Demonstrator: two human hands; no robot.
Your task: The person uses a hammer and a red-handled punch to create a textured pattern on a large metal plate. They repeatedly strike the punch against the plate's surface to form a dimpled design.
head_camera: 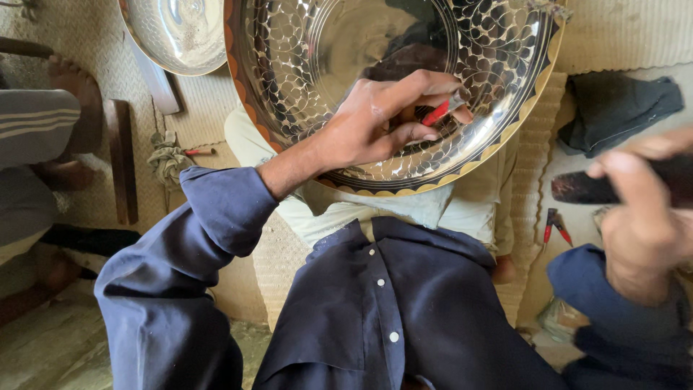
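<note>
Our dark blue shirt (pixel 404 310) fills the bottom of the frame. At centre, our left hand (pixel 382 119) pinches a small red-handled tool (pixel 442 112), its tip against the inside of the large engraved metal bowl (pixel 303 65) resting on our lap across the upper middle. At the right edge, our right hand (pixel 642 217) is closed around a dark wooden handle (pixel 585 188). Red-handled pliers (pixel 556 225) lie below it; a second shiny bowl (pixel 177 32) sits at upper left.

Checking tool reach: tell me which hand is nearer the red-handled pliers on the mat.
Right. The right hand hangs just above and beside the pliers; the left hand is away on the engraved metal plate.
</note>
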